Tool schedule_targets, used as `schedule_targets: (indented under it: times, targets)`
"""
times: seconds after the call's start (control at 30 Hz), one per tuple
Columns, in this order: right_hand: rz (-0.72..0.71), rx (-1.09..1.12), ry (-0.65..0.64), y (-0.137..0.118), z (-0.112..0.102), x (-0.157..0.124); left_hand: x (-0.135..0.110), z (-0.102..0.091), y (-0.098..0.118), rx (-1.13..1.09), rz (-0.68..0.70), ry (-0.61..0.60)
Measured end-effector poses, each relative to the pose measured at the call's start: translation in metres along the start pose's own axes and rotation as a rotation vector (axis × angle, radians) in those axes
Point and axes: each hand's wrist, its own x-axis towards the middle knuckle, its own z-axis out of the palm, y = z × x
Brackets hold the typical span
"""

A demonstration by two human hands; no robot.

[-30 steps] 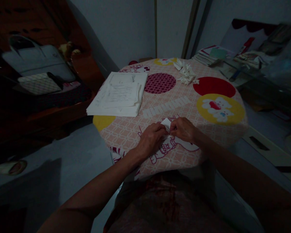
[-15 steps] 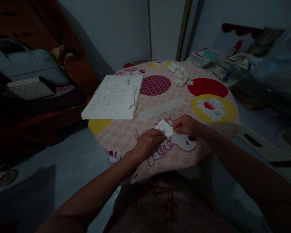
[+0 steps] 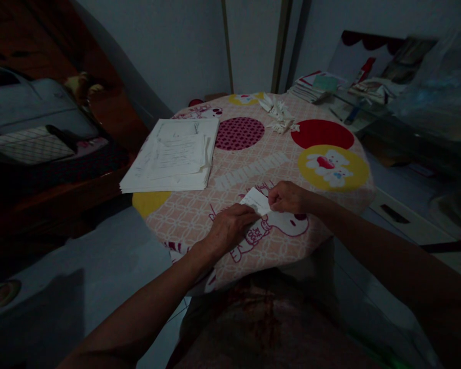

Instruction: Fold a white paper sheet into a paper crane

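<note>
My right grip (image 3: 290, 198) pinches right corner of paper (image 3: 254, 199), small white piece with faint writing. My left grip (image 3: 233, 225) lies over paper's near left edge, fingers bent; cannot tell whether thumb pinches from beneath. Paper sits between my two grips, toward my side of round surface (image 3: 192, 220), beside printed dog (image 3: 292, 224). Stack (image 3: 169, 159) lies beyond, to left. Scraps (image 3: 278, 115) heaped near far edge, next to red circle (image 3: 322, 134).

Dim, bluish, underexposed view; writing on paper slip (image 3: 255, 199) illegible. Dark shadow on floor (image 3: 111, 246) beyond left edge of table (image 3: 192, 220). Wide-angle stretching toward frame sides; plastic bag (image 3: 441, 87) beyond right edge hazy, soft.
</note>
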Motion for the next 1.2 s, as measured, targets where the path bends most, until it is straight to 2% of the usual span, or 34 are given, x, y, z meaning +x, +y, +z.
schedule_targets:
  times: [0.27, 0.47, 0.83, 0.97, 1.2]
  targets:
    - [0.009, -0.082, 0.050, 0.008, 0.008, 0.005, -0.001, 0.002, -0.001, 0.054, 0.006, -0.010]
    - [0.026, -0.173, 0.071, 0.017, 0.014, 0.012, -0.002, 0.003, -0.002, 0.133, 0.022, -0.069]
    - [0.088, -0.298, 0.116, 0.000, 0.015, 0.006, -0.002, 0.002, 0.002, 0.158, -0.014, -0.127]
    - [0.119, -0.296, 0.107, 0.005, 0.012, 0.004, 0.000, -0.004, 0.004, 0.113, -0.034, -0.153]
    - [0.168, -0.164, 0.117, 0.020, 0.004, 0.001, -0.004, -0.016, 0.001, 0.068, 0.113, -0.182]
